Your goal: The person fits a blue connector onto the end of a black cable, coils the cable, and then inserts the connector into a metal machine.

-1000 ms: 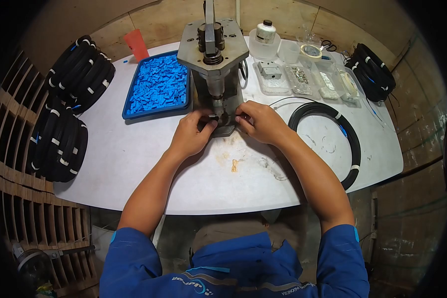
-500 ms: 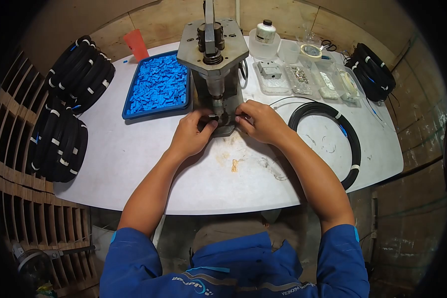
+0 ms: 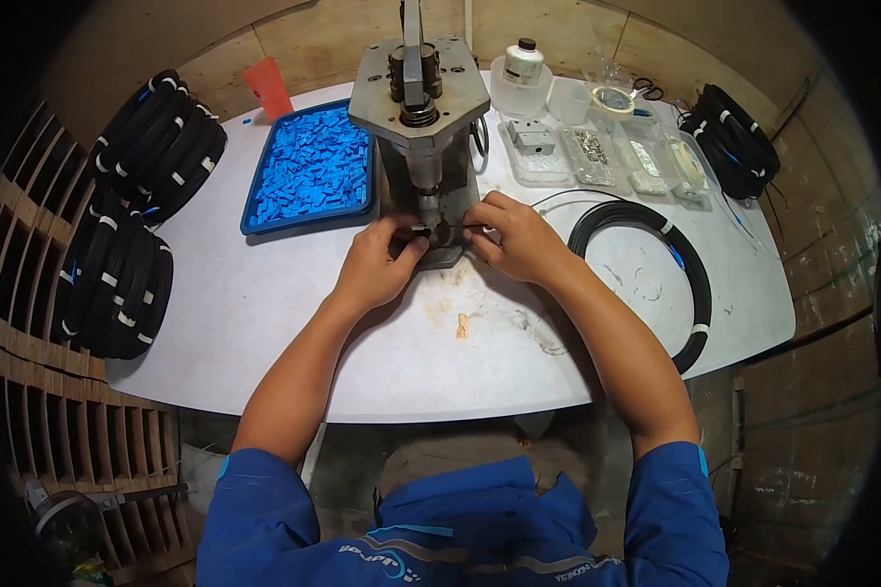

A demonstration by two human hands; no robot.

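Note:
A grey metal hand press (image 3: 422,108) stands at the middle back of the white table (image 3: 264,323). My left hand (image 3: 380,262) pinches a small dark part at the press base, under the ram. My right hand (image 3: 517,240) holds a thin black cable end against the same spot from the right. That cable runs from a black cable coil (image 3: 673,264) lying on the table to the right. What sits between my fingertips is too small to make out.
A blue tray of blue plastic pieces (image 3: 312,168) sits left of the press. Clear boxes of small parts (image 3: 597,155), a bottle (image 3: 524,63) and tape lie behind right. Bundled black coils lean at the left (image 3: 132,205) and far right (image 3: 734,142).

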